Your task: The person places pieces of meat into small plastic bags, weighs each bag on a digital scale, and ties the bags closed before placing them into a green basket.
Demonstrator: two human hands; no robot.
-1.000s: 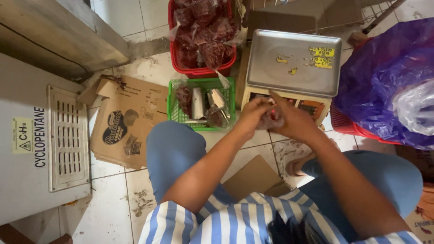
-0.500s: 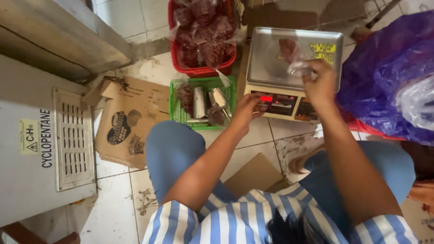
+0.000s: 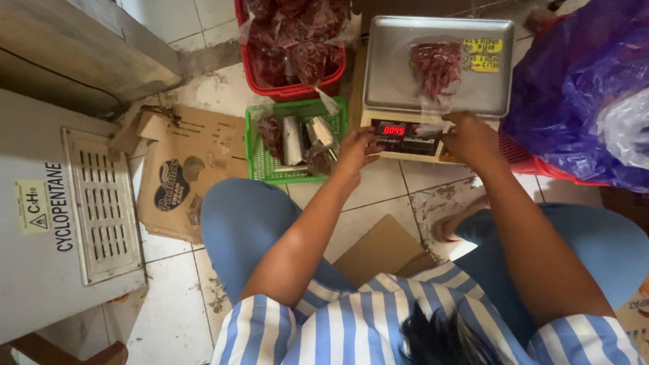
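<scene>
Evidently weighing is the step in hand: a clear plastic bag of dark red pieces (image 3: 436, 67) lies on the steel pan of a cream digital scale (image 3: 405, 88), well apart from the red basket (image 3: 291, 91) of similar bags. The left hand (image 3: 358, 145) rests with loosely curled fingers on the scale's front by the lit red display (image 3: 393, 130), holding nothing. The right hand (image 3: 470, 135) touches the bag's loose open end (whether it pinches the film, I cannot tell). A green basket (image 3: 260, 172) sits beside
</scene>
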